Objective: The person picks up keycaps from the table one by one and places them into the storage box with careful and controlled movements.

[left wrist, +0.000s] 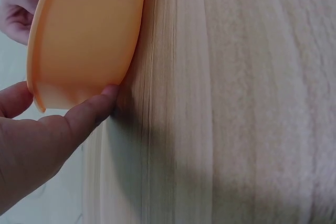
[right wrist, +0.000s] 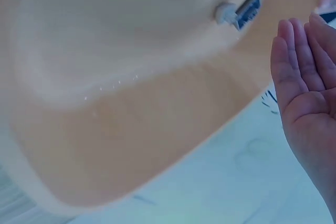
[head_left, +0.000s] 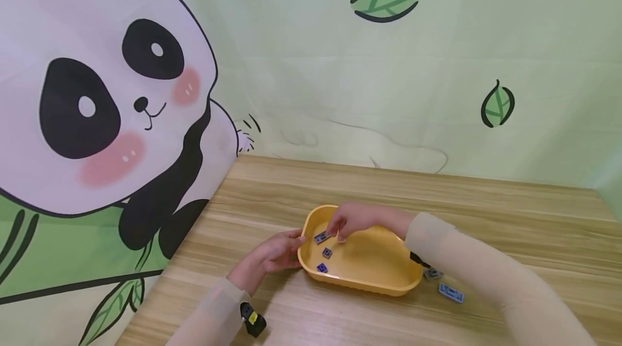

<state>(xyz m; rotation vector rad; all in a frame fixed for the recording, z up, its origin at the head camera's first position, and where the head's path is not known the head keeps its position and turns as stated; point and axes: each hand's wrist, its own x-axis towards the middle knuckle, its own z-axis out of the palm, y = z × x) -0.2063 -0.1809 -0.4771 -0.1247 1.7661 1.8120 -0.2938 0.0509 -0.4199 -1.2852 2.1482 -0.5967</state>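
Note:
A yellow plastic tray (head_left: 369, 270) stands on the wooden table. My left hand (head_left: 279, 251) holds its left end, one digit at the rim and another low on the outer wall in the left wrist view. Above the tray's far left part is my right hand (head_left: 357, 219), fingers bent downward; its fingers (right wrist: 294, 61) lie close together in the right wrist view, and no held piece shows. Near its fingertips lies a grey building-block plate (head_left: 320, 237). A small grey square piece (head_left: 327, 252) and a small blue piece (head_left: 322, 268) lie nearer the front.
Right of the tray, partly under the right forearm, is a grey block piece (head_left: 432, 274). A light blue block piece (head_left: 451, 292) lies beside it. Behind the table (head_left: 272, 184) hangs a cloth (head_left: 301, 27) printed with a panda and leaves.

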